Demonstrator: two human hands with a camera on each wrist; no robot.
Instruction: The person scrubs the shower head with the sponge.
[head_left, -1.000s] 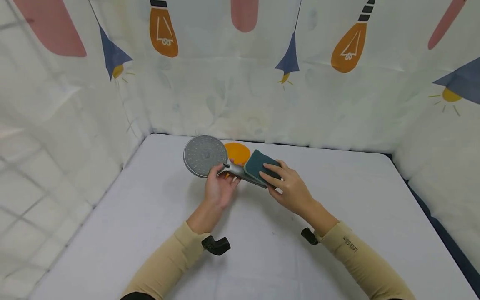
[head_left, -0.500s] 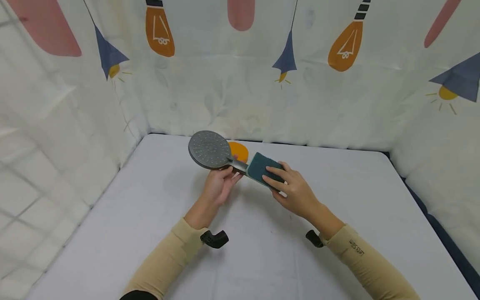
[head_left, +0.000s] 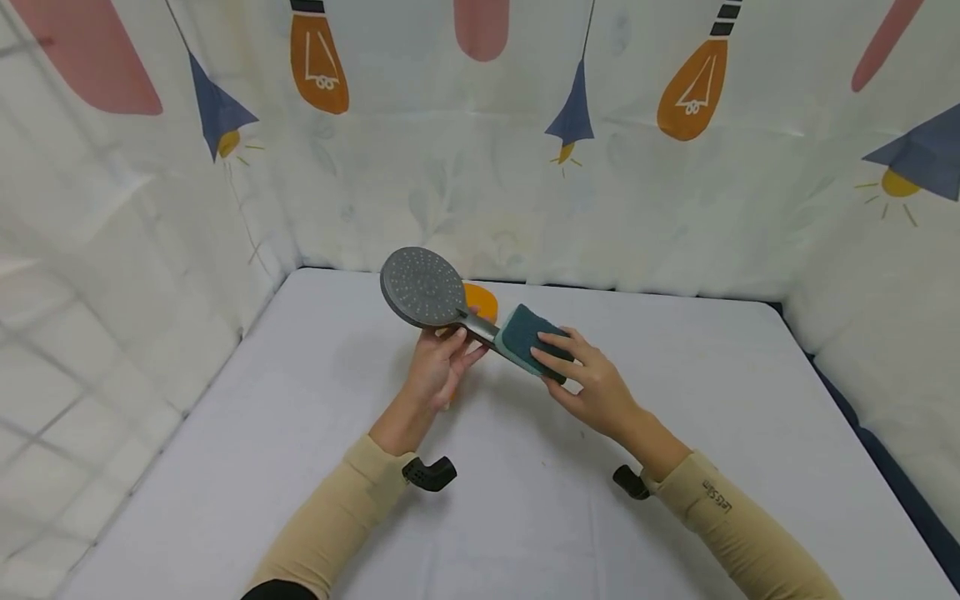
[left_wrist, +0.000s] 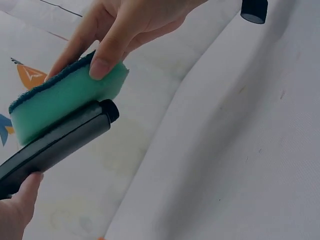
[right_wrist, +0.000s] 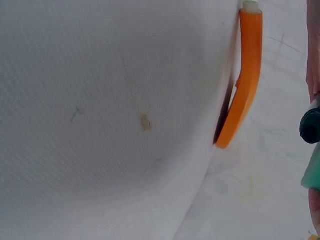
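Note:
A grey hand shower head point(head_left: 422, 287) is raised over the table, its round nozzle face tilted toward me. My left hand point(head_left: 433, 371) holds it near the neck, with the thumb along the handle. My right hand point(head_left: 592, 387) pinches a sponge point(head_left: 529, 340) with a dark green scouring side and a light green foam side. In the left wrist view, the foam of the sponge point(left_wrist: 65, 100) lies along the handle point(left_wrist: 65, 147), close to its dark threaded end. Only slivers of the hands and sponge point(right_wrist: 313, 172) show in the right wrist view.
Behind the grey shower head lies an orange one point(head_left: 482, 302), partly hidden; its handle point(right_wrist: 251, 55) shows in the right wrist view. A white-covered table point(head_left: 675, 375) spreads around, bordered by patterned fabric walls point(head_left: 450, 192).
My left hand has raised and tilted the grey shower head, and its nozzle face has shifted up and slightly right. The sponge has stayed at the handle, moving slightly right with my right hand.

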